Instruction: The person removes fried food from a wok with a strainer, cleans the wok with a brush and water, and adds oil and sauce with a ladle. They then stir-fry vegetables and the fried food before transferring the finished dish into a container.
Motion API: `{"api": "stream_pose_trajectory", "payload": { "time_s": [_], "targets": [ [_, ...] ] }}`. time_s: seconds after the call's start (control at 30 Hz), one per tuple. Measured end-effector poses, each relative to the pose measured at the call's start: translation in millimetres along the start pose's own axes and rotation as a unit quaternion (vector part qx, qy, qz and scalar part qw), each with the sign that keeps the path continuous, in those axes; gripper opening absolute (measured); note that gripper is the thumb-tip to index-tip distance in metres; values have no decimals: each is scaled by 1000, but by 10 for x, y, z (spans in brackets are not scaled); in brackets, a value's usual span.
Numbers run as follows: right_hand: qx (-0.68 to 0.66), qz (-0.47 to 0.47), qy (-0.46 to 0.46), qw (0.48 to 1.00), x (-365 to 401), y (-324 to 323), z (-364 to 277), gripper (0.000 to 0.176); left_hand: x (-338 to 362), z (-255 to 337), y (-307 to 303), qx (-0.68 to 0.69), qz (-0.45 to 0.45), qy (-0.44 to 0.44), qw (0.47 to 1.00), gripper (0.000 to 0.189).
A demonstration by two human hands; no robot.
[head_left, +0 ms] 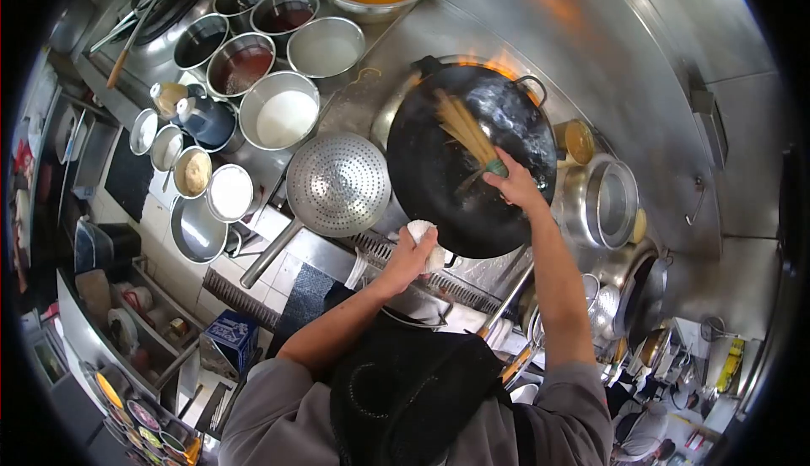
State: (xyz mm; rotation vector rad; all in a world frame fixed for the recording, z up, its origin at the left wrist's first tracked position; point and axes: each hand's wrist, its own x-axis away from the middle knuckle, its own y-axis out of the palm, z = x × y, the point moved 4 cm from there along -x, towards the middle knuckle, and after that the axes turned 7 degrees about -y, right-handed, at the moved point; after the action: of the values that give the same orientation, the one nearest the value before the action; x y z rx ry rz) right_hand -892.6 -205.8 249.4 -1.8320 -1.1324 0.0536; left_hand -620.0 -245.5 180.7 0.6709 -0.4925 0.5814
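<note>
A large black wok stands tilted over the burner, with flames showing at its far rim. My right hand is closed around the bound green end of a bamboo wok brush. The brush's splayed bristles point toward the far left over the wok's inside, where a wet sheen shows. Down at the near rim, my left hand is wrapped around a folded white cloth. The cloth lies against the wok's edge by a near handle, which it partly hides.
Left of the wok lies a perforated strainer with a long handle. Metal bowls of seasonings and sauces, including a bowl of white powder, crowd the left. Flames rise behind the wok. Metal pots stand at the right.
</note>
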Motion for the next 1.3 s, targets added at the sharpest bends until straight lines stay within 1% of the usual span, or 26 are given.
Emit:
{"api": "stream_pose_trajectory", "payload": {
  "time_s": [0.07,0.1,0.13,0.2,0.27,0.3,0.33,0.4,0.43,0.47,0.5,0.53,0.63,0.67,0.7,0.73,0.8,0.87,0.93,0.97,1.03,1.1,1.17,1.2,1.27,1.3],
  "targets": [
    [-89,50,35,994,220,188,-73,74,-55,-58,6,5,41,-33,999,48],
    [-48,-39,-5,998,316,368,-47,75,-97,-98,6,16,35,-43,998,50],
    [-188,-165,23,968,505,520,-91,77,-105,-89,-3,13,30,-45,998,50],
    [-176,-234,66,954,693,210,8,75,-77,-122,-21,-11,16,-61,998,43],
    [10,-122,95,988,399,-230,578,73,43,-70,-28,-26,21,-79,996,44],
    [110,100,70,986,274,-253,764,75,110,-14,-7,-26,8,-62,998,45],
    [204,314,45,926,277,-269,830,78,163,-1,23,-26,-6,-48,998,46],
    [126,275,76,950,243,3,587,78,163,-13,89,-35,5,-37,999,49],
    [152,150,28,977,337,191,335,75,167,-7,94,-37,8,-44,998,49],
    [153,24,-93,984,410,475,295,77,187,-19,90,-40,11,-52,998,49],
    [-99,-159,13,982,735,569,4,78,126,-101,50,-39,22,-59,997,46],
    [-160,-225,-45,960,907,612,35,78,108,-85,57,-43,17,-59,997,46],
    [-100,-291,59,950,1224,-258,655,73,219,-25,43,-40,-32,-47,998,48],
    [5,-251,134,959,1216,-719,788,71,218,-40,71,-41,-36,-46,997,48],
    [145,-52,75,985,1166,-1034,1030,69,217,-76,94,-34,-19,-46,998,49],
    [277,150,10,949,1118,-1243,1165,67,194,-101,117,-27,0,-44,999,51],
    [126,502,20,856,908,-1274,1050,68,137,-157,134,-32,3,-31,999,51],
    [18,670,-57,740,631,-1003,765,72,129,-175,150,-41,7,-23,999,51],
    [-77,597,-58,796,346,-524,399,74,133,-143,158,-69,26,-23,997,53],
    [-120,394,23,911,150,-229,321,75,128,-145,154,-75,27,-24,997,53],
    [-72,49,-9,996,220,300,132,78,113,-168,127,-81,18,-17,996,56],
    [-53,-161,-122,978,562,508,2,80,53,-200,50,-69,15,-26,997,57],
    [-93,-302,-50,947,811,122,159,79,83,-190,7,-50,19,-40,998,59],
    [-67,-346,22,936,852,-164,334,78,177,-144,-8,-57,22,-47,997,55],
    [12,-198,109,974,856,-672,599,75,225,-50,10,-62,23,-44,997,50],
    [12,-195,110,975,800,-507,692,75,241,-52,40,-71,26,-60,995,52]
  ]
}}
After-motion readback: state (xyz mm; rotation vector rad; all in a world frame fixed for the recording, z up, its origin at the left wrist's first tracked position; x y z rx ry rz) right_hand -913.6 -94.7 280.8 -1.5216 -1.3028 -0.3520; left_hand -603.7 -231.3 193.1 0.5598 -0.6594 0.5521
